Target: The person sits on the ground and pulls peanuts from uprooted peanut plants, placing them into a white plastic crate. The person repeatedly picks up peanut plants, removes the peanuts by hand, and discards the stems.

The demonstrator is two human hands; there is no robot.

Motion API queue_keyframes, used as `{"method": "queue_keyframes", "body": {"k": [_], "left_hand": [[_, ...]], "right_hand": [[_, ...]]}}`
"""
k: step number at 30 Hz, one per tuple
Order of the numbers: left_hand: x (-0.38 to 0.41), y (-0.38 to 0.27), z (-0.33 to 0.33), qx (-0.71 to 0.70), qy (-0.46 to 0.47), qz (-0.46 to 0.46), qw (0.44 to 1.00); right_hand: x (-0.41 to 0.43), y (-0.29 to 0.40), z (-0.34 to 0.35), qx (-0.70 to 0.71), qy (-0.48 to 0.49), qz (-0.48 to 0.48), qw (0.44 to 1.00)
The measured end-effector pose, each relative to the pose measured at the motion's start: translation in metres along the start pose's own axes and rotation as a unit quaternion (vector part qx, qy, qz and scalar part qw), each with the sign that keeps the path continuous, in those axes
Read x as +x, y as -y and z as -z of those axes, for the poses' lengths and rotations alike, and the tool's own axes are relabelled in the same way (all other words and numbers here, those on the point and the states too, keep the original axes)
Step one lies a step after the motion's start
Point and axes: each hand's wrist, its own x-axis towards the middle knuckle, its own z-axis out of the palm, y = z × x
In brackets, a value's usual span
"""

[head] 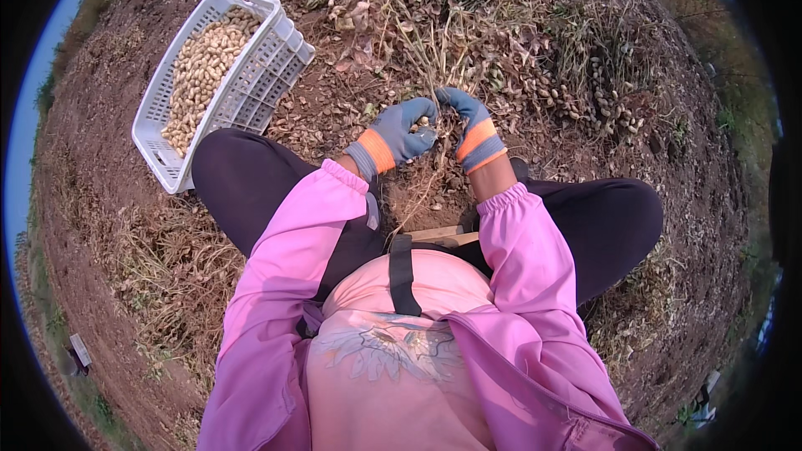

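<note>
Both my hands wear blue-grey work gloves with orange-banded cuffs and meet in front of my lap. My left hand (398, 136) curls its fingers around a few peanut pods (424, 121) at the root end of a dried peanut plant (442, 66). Close beside it, my right hand (471, 128) bends its fingers over the base of the same plant, gripping the stems. The stems and withered leaves stretch away from me on the ground. My fingers partly hide the roots and pods between the hands.
At the left, a white plastic crate (254, 97) holds many picked peanuts (203, 78), close to my left knee. More uprooted plants with attached pods (601, 106) lie to the right. Dry vines (169, 282) cover soil behind the crate. Wooden slats (442, 236) show below my lap.
</note>
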Motion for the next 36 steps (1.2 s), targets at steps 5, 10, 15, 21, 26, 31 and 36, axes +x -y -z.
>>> {"method": "queue_keyframes", "body": {"k": [5, 10, 15, 21, 26, 31, 36], "left_hand": [[0.001, 0.002, 0.000, -0.140, -0.003, 0.034, 0.990], [-0.003, -0.013, 0.005, -0.395, 0.019, 0.144, 0.907], [-0.007, -0.012, 0.012, -0.413, -0.014, 0.173, 0.894], [-0.005, -0.003, 0.019, -0.470, -0.075, 0.184, 0.860], [-0.005, -0.005, 0.017, -0.469, -0.055, 0.202, 0.858], [-0.006, 0.000, 0.015, -0.481, -0.069, 0.194, 0.852], [-0.003, 0.004, 0.018, -0.482, -0.097, 0.201, 0.847]], "right_hand": [[-0.011, 0.010, -0.008, 0.061, 0.045, -0.062, 0.995], [-0.019, 0.023, -0.022, 0.117, 0.013, -0.054, 0.992], [0.001, 0.025, 0.012, 0.125, 0.060, -0.085, 0.987], [0.008, 0.025, 0.005, 0.109, -0.083, -0.079, 0.987], [-0.003, 0.025, -0.010, 0.192, -0.041, -0.032, 0.980], [0.001, 0.023, -0.008, 0.136, -0.072, -0.054, 0.987], [0.007, 0.017, -0.001, 0.081, -0.111, -0.022, 0.990]]}}
